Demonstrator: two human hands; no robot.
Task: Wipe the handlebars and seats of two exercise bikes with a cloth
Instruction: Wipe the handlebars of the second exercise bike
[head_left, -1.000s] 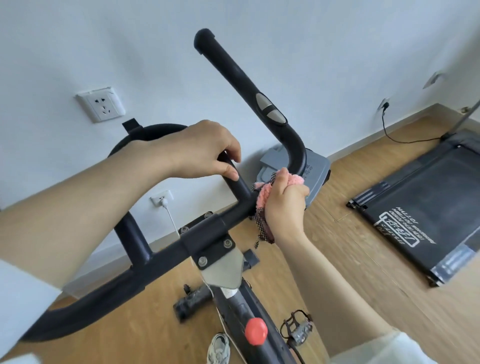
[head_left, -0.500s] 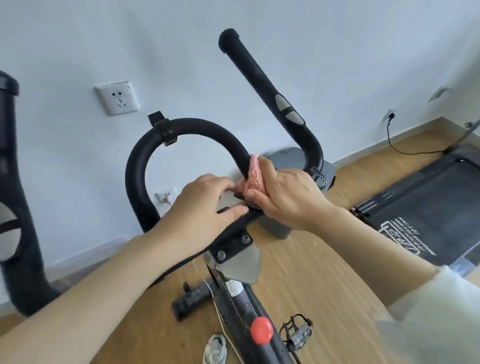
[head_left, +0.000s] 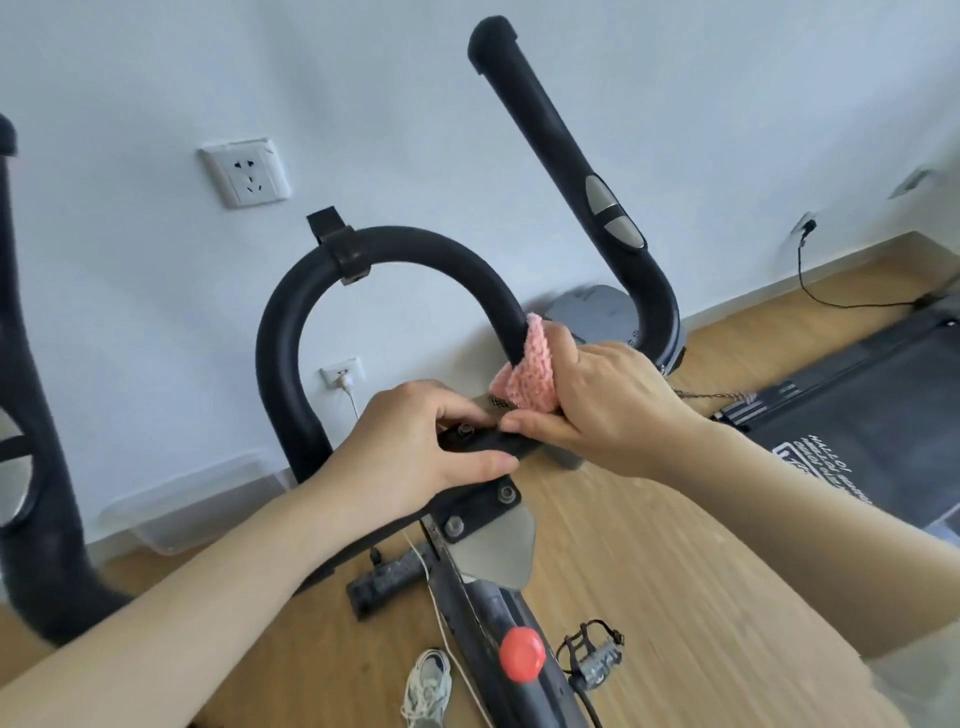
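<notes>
Right hand (head_left: 608, 400): fingers clenched on pink cloth (head_left: 532, 376), pressing it against the handlebar (head_left: 395, 249) loop where it meets the centre clamp. Left hand (head_left: 415, 452): fingers curled around the crossbar beside the clamp, touching right thumb.

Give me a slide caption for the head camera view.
Right hand presses pink cloth against black handlebar; left hand steadies it.

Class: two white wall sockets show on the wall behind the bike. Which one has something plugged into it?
The lower socket, seen through the handlebar loop, near the floor: a white plug and cord hang from it. The upper socket is bare.
</notes>
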